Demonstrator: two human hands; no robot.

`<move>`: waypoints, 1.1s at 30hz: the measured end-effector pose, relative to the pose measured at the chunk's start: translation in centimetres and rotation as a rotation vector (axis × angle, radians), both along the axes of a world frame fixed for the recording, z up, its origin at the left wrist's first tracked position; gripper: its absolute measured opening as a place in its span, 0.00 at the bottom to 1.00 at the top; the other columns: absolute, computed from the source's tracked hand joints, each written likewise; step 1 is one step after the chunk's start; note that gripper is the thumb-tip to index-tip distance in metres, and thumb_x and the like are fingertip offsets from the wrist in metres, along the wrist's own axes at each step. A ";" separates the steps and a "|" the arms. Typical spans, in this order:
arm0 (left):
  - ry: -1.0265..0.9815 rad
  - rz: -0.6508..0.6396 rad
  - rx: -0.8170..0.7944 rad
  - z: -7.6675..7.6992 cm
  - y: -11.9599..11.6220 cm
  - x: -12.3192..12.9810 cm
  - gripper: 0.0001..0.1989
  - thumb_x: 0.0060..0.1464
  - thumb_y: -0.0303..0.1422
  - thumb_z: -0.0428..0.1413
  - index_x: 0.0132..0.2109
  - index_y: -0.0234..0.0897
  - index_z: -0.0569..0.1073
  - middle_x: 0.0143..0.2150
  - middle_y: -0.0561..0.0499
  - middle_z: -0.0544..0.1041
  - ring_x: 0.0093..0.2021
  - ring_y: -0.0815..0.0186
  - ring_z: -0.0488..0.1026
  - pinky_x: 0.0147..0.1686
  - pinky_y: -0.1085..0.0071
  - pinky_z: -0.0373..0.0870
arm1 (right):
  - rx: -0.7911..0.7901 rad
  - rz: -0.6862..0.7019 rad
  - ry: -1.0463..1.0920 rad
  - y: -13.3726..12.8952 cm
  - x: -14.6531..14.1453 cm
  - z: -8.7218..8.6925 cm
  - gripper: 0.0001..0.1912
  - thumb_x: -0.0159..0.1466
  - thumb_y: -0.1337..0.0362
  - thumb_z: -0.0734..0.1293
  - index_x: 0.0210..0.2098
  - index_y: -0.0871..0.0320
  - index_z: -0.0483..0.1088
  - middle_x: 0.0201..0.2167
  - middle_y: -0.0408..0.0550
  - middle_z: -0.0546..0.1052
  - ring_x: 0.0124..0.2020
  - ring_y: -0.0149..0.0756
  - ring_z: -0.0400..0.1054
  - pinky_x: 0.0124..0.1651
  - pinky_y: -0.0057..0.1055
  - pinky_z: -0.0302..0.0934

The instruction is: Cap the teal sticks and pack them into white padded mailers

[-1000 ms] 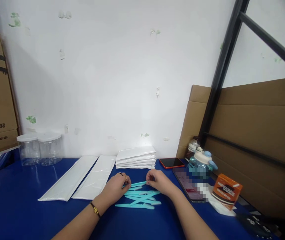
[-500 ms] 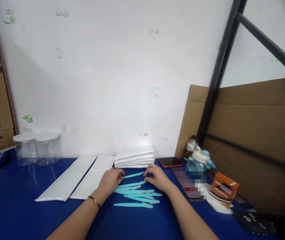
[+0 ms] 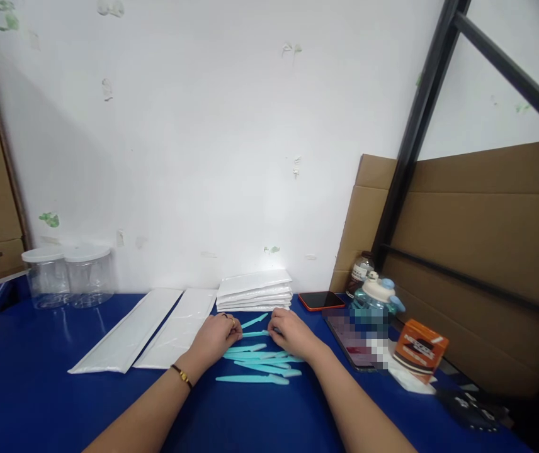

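Several slim turquoise eyebrow razors (image 3: 253,379) lie roughly side by side on the blue table between my hands. My left hand (image 3: 217,336), with a ring and a dark bracelet, has its fingers closed at the left end of one razor (image 3: 254,334). At that razor's other end, the fingers of my right hand (image 3: 292,333) are closed as well. Just beyond it lies another razor (image 3: 255,319), slanting up to the right. My fingers hide both ends of the razor they hold.
Behind my hands is a stack of white padded mailers (image 3: 254,289); two long white mailers (image 3: 125,330) lie left. Clear lidded jars (image 3: 89,277) stand at the back left. To the right are phones (image 3: 321,301), a water bottle (image 3: 376,299), an orange box (image 3: 420,349) and a black object (image 3: 470,409).
My hands have gone from the farthest razor to the one nearer me, closing at its ends. The farthest razor now lies at a steeper slant. The view has shifted slightly.
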State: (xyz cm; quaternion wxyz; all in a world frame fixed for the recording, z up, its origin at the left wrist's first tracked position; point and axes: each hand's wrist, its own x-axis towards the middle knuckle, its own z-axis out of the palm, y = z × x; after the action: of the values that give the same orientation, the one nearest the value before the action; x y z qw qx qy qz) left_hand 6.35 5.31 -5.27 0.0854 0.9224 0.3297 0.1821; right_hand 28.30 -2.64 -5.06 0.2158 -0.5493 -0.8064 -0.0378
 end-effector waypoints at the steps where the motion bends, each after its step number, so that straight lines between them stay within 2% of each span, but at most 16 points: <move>1: -0.004 0.011 0.009 0.0 0.0 0.0 0.07 0.52 0.32 0.52 0.32 0.40 0.74 0.33 0.52 0.75 0.36 0.65 0.70 0.36 0.71 0.59 | 0.001 -0.006 -0.006 -0.1 0.2 0.2 0.05 0.59 0.70 0.63 0.31 0.59 0.71 0.33 0.46 0.69 0.38 0.34 0.63 0.42 0.29 0.54; 6: 0.010 0.100 -0.008 0.0 0.3 -0.3 0.08 0.53 0.31 0.50 0.32 0.41 0.74 0.35 0.51 0.76 0.39 0.64 0.70 0.38 0.71 0.60 | -0.035 -0.109 -0.027 -0.6 2.1 1.0 0.07 0.60 0.70 0.62 0.30 0.58 0.72 0.33 0.47 0.69 0.39 0.35 0.64 0.42 0.30 0.54; 9: 0.006 0.098 0.014 0.0 0.3 -0.3 0.10 0.54 0.32 0.48 0.33 0.42 0.75 0.36 0.50 0.76 0.40 0.63 0.70 0.39 0.70 0.59 | -0.034 -0.172 -0.008 -0.9 2.2 1.2 0.06 0.60 0.68 0.64 0.33 0.56 0.74 0.34 0.47 0.70 0.41 0.37 0.64 0.44 0.33 0.53; 12: -0.049 0.058 0.029 0.2 0.1 -0.4 0.09 0.53 0.32 0.49 0.35 0.42 0.75 0.37 0.51 0.75 0.40 0.63 0.69 0.39 0.71 0.60 | -0.065 -0.069 0.092 -1.0 1.1 1.3 0.07 0.60 0.65 0.65 0.37 0.54 0.74 0.36 0.46 0.71 0.40 0.35 0.65 0.43 0.30 0.55; 16: -0.060 -0.031 -0.115 0.5 -0.2 -0.9 0.09 0.50 0.38 0.52 0.34 0.40 0.75 0.33 0.52 0.75 0.34 0.66 0.70 0.33 0.74 0.60 | -0.155 0.130 0.125 -0.8 -1.0 0.9 0.08 0.57 0.64 0.68 0.37 0.53 0.75 0.33 0.44 0.72 0.36 0.32 0.66 0.37 0.25 0.56; 18: -0.028 -0.083 -0.198 0.6 -0.2 -1.0 0.11 0.48 0.40 0.53 0.32 0.39 0.76 0.31 0.53 0.75 0.31 0.67 0.70 0.30 0.75 0.60 | -0.150 0.133 0.075 -0.5 -1.6 0.5 0.06 0.56 0.66 0.68 0.35 0.54 0.75 0.31 0.43 0.72 0.35 0.32 0.65 0.36 0.25 0.56; 21: -0.002 -0.121 -0.250 0.6 -0.2 -1.0 0.11 0.46 0.39 0.54 0.32 0.39 0.77 0.29 0.53 0.75 0.29 0.68 0.69 0.28 0.75 0.60 | -0.097 0.059 -0.003 -0.2 -1.9 0.1 0.06 0.56 0.70 0.66 0.31 0.56 0.74 0.30 0.43 0.72 0.33 0.31 0.65 0.37 0.26 0.54; 24: 0.012 -0.120 -0.197 0.7 -0.3 -0.8 0.09 0.46 0.35 0.52 0.30 0.39 0.76 0.28 0.53 0.76 0.28 0.68 0.69 0.27 0.75 0.59 | -0.080 0.027 -0.007 -0.2 -1.8 0.0 0.06 0.57 0.70 0.64 0.31 0.57 0.73 0.30 0.44 0.72 0.33 0.31 0.65 0.37 0.26 0.54; 27: 0.021 -0.123 -0.101 0.7 -0.3 -0.7 0.09 0.46 0.31 0.49 0.29 0.39 0.75 0.28 0.53 0.76 0.28 0.68 0.69 0.28 0.74 0.58 | -0.131 0.092 0.079 -0.3 -1.8 0.1 0.08 0.57 0.64 0.66 0.37 0.56 0.73 0.32 0.44 0.72 0.33 0.31 0.65 0.34 0.25 0.56; 29: 0.029 -0.140 -0.095 0.7 -0.3 -0.7 0.10 0.48 0.32 0.49 0.30 0.39 0.75 0.28 0.52 0.76 0.28 0.67 0.69 0.28 0.74 0.58 | -0.158 0.116 0.116 -0.3 -1.8 0.0 0.09 0.57 0.61 0.67 0.38 0.55 0.73 0.33 0.44 0.72 0.32 0.30 0.65 0.33 0.24 0.56; 33: 0.063 -0.165 -0.095 0.6 -0.2 -0.8 0.09 0.49 0.35 0.51 0.31 0.40 0.75 0.29 0.52 0.75 0.29 0.67 0.69 0.29 0.74 0.58 | -0.130 0.082 0.069 0.1 -1.7 -0.5 0.06 0.58 0.65 0.65 0.34 0.56 0.74 0.31 0.45 0.72 0.32 0.31 0.66 0.34 0.24 0.56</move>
State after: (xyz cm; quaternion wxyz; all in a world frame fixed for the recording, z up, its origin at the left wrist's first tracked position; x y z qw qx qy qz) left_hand 5.58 5.14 -4.69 0.1334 0.9466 0.2636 0.1295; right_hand 26.58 -2.54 -5.59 0.2087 -0.5299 -0.8209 0.0425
